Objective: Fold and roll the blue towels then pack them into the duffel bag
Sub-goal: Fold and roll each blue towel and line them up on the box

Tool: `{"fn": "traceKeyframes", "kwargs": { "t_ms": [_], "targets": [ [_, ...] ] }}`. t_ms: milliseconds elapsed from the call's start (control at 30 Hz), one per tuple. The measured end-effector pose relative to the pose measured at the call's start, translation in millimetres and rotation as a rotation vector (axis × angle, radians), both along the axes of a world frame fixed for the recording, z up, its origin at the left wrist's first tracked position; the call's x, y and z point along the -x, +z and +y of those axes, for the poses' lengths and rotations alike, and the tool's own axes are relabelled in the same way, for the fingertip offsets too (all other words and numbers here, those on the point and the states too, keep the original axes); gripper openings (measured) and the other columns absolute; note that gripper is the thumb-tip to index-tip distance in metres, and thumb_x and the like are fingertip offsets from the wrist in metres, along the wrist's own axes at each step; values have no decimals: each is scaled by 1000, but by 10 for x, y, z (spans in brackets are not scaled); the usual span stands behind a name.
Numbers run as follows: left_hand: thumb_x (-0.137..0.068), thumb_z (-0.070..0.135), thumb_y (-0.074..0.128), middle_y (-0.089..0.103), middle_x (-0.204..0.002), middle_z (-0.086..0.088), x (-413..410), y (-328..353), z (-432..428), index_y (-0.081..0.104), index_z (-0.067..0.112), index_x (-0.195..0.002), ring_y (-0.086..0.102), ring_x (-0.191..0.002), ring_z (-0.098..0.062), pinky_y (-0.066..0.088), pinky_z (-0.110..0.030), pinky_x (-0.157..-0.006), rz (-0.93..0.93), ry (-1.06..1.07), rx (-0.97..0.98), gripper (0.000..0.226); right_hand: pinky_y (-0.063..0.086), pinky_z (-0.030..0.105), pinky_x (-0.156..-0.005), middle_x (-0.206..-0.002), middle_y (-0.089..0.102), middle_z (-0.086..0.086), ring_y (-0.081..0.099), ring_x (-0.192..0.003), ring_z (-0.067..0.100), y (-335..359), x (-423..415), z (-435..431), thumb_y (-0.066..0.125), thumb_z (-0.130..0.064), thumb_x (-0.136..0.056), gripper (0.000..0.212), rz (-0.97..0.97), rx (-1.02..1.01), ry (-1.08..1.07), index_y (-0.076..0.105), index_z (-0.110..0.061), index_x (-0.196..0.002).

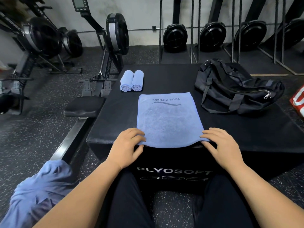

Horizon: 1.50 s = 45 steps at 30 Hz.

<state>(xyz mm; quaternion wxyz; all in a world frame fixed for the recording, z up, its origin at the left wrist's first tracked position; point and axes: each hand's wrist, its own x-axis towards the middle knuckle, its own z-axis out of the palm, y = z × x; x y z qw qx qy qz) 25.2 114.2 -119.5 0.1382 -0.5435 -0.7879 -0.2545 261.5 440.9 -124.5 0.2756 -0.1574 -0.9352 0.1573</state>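
A folded blue towel (166,119) printed "YOGA FITNESS" lies flat on the black plyo box (118,112), its near edge hanging slightly over the box front. My left hand (128,145) pinches the towel's near left corner, thumb underneath. My right hand (220,145) grips the near right corner the same way. Two rolled blue towels (131,81) lie side by side at the box's far left. The black duffel bag (235,89) sits slumped at the far right, its zipper closed as far as I can see.
A heap of loose blue towels (37,191) lies at my lower left. Rowing machines (105,51) stand left of and behind the box. A red and white object (298,101) shows at the right edge. My legs straddle the box front.
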Motion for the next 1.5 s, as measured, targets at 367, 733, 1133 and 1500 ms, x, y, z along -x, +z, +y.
{"fn": "traceKeyframes", "kwargs": {
  "t_ms": [367, 733, 1133, 1500],
  "targets": [
    [-93, 34, 77, 70, -99, 25, 36, 64, -51, 76, 35, -98, 57, -109, -3, 49, -37, -99, -352, 269, -88, 6, 50, 39, -103, -114, 70, -19, 57, -122, 10, 93, -62, 4, 77, -14, -84, 31, 4, 210, -130, 77, -31, -110],
    [-97, 36, 73, 71, -99, 22, 37, 53, -54, 77, 36, -101, 56, -110, -2, 47, -29, -98, -383, 300, -71, 6, 49, 42, -93, -123, 69, -23, 56, -125, 15, 23, -72, -44, 83, -38, -85, 23, -84, 7, 32, 77, -33, -108],
    [-103, 37, 62, 67, -93, 12, -156, 227, -110, 76, 37, -106, 59, -96, -3, 40, -10, -82, -537, 389, -120, 14, 46, 21, -94, -104, 67, -22, 64, -103, -1, 254, -171, -241, 83, -27, -88, 10, 121, 387, -167, 81, -31, -97],
    [-101, 26, 67, 62, -81, -21, -117, 513, -82, 75, 14, -84, 52, -70, -10, 46, -26, -71, -915, 326, -293, 23, 49, 12, -68, -79, 75, 11, 63, -71, 9, 607, -16, -291, 82, -12, -89, 7, 345, 928, -128, 76, -10, -88]
  ]
}}
